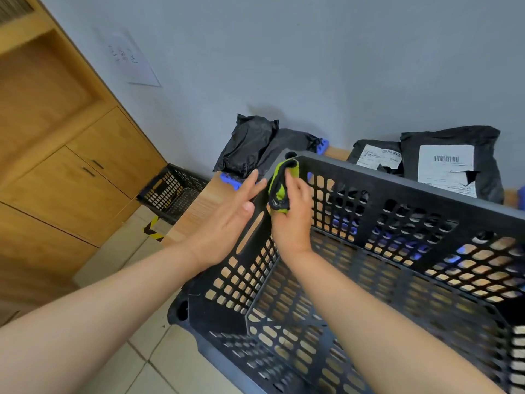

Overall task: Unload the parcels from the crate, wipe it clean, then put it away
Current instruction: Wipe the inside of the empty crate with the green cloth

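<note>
Crate [383, 251] of black perforated plastic fills the lower right of the view, empty inside, its far corner between the two hands. Right hand [292, 211] reaches inside that corner and is closed around a green and black cloth [281, 183], pressing it against the inner face of the corner just below the rim. Left hand [227, 214] lies open and flat, fingers straight, against the outside of the crate's end wall, just across the wall from the right hand and above the long handle slot.

Beyond the fingertips of the left hand, a crumpled black parcel [250, 146] rests on the wooden table [196, 206] against the grey wall. Farther right, past the crate's far rim, two more black parcels stand side by side: a smaller one [375, 157] and a larger one [451, 163], each with a white barcode label. Down to the left of the left hand, a second black crate [170, 191] sits on the tiled floor beside wooden cabinets [71, 166].
</note>
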Demonstrator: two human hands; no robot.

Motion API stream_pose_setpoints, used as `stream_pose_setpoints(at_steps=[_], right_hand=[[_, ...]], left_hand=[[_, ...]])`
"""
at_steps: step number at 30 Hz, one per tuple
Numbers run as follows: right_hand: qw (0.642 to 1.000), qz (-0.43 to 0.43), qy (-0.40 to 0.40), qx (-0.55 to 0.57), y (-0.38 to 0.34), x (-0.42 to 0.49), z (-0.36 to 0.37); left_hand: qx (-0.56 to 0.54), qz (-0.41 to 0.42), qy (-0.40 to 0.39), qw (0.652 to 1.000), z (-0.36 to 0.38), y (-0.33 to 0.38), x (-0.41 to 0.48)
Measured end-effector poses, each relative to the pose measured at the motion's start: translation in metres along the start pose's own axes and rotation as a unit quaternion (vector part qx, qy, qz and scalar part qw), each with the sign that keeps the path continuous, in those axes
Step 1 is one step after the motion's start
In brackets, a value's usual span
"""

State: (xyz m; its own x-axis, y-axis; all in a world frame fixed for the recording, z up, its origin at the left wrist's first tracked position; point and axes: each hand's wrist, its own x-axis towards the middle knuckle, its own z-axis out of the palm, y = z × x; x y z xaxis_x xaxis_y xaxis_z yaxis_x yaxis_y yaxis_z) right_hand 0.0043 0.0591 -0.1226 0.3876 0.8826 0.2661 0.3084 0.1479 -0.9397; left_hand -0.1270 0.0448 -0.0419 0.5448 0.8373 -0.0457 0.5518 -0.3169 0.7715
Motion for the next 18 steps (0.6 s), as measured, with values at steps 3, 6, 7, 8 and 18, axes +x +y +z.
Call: stream_pose_setpoints(at_steps=[3, 6, 7, 8, 18], right_hand=[[1.000, -0.015, 0.008, 0.023, 0.000, -0.018, 0.005], [0.998, -0.055, 0.003, 0.024, -0.002, -0.046, 0.008], [0.998, -0.061, -0.006, 0.029, -0.002, -0.056, 0.010], [0.997, -0.064, -0.018, 0.035, -0.001, -0.067, 0.013], [0.961, -0.241, -0.133, 0.008, 0.014, -0.124, 0.011]], left_hand=[[0.006, 0.008, 0.008, 1.000, 0.000, 0.000, 0.001], [-0.015, 0.016, 0.027, 0.999, 0.001, -0.003, 0.000], [-0.018, 0.019, 0.037, 0.999, 0.001, -0.005, 0.000], [-0.020, 0.021, 0.044, 0.999, 0.001, -0.006, 0.001], [-0.029, -0.002, 0.066, 0.997, 0.004, -0.012, 0.003]])
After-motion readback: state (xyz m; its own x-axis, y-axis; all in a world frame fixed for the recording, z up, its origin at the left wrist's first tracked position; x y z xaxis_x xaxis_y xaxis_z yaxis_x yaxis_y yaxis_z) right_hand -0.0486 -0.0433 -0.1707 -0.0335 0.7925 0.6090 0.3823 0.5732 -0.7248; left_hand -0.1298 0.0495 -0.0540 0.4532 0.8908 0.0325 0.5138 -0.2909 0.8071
